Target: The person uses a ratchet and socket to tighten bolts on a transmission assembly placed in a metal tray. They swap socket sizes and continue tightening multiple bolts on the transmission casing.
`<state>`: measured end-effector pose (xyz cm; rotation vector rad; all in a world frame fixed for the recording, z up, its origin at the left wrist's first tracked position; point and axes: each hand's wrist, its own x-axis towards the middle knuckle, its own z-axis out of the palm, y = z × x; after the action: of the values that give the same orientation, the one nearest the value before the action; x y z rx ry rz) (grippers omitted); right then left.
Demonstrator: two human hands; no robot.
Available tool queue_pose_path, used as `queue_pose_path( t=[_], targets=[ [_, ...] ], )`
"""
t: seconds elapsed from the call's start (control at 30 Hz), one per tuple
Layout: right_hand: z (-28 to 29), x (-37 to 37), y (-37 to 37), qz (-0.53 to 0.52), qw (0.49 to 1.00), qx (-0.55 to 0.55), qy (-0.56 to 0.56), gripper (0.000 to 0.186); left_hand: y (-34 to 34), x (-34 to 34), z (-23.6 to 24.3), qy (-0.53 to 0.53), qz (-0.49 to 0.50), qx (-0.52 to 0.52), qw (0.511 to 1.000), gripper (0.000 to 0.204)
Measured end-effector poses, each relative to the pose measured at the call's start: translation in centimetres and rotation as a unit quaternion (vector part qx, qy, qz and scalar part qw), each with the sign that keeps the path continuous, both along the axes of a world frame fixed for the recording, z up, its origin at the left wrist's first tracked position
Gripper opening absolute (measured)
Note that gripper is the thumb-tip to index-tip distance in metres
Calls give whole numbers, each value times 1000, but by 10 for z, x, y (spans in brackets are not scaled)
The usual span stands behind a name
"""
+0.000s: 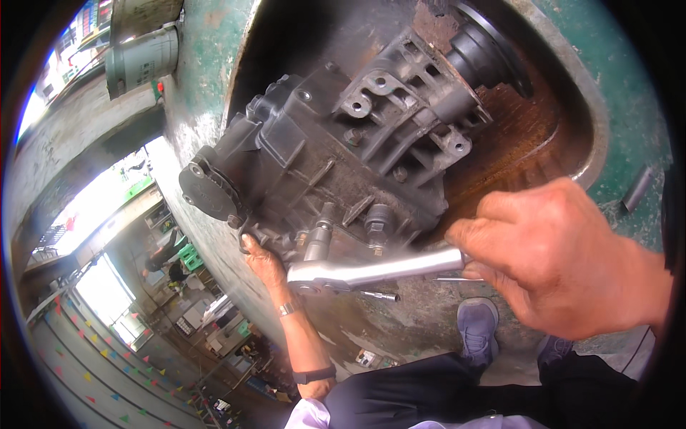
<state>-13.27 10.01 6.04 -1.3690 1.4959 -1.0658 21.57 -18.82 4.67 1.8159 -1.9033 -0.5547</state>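
A grey metal gearbox (307, 136) lies tilted in front of me. My right hand (550, 257) is closed around the handle end of a silver ratchet wrench (400, 267). From the wrench's head a socket (317, 242) reaches up to the near side of the casing, over a fastener I cannot see. Beside that socket a threaded fitting (377, 222) sticks out of the casing. My left hand (266, 266) is closed at the gearbox's lower left edge, below a round cover (204, 189); some of its fingers are hidden.
Under the gearbox is a rusty recess with a pale raised rim (594, 136) in a worn green surface (607, 43). A dark round flange (493, 53) juts from the gearbox's far end. A short metal tube (637, 189) lies at right, a small socket tool (380, 295) below the wrench.
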Motion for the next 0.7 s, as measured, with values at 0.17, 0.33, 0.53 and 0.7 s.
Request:
queue_pose_path(
  t=[0.17, 0.33, 0.53, 0.7],
  targets=[
    [10, -16, -26, -77, 985, -137, 77, 16, 3, -2, -1, -24, -25, -32, 999, 53],
    [15, -44, -51, -59, 940, -202, 268, 15, -1, 4, -6, 90, -68, 1, 994, 52],
    [19, -49, -59, -77, 891, -261, 364, 21, -8, 12, -10, 61, -61, -27, 996, 48],
    [27, -24, -30, -98, 896, -196, 385, 29, -4, 7, -8, 71, -76, -13, 994, 45]
  ],
)
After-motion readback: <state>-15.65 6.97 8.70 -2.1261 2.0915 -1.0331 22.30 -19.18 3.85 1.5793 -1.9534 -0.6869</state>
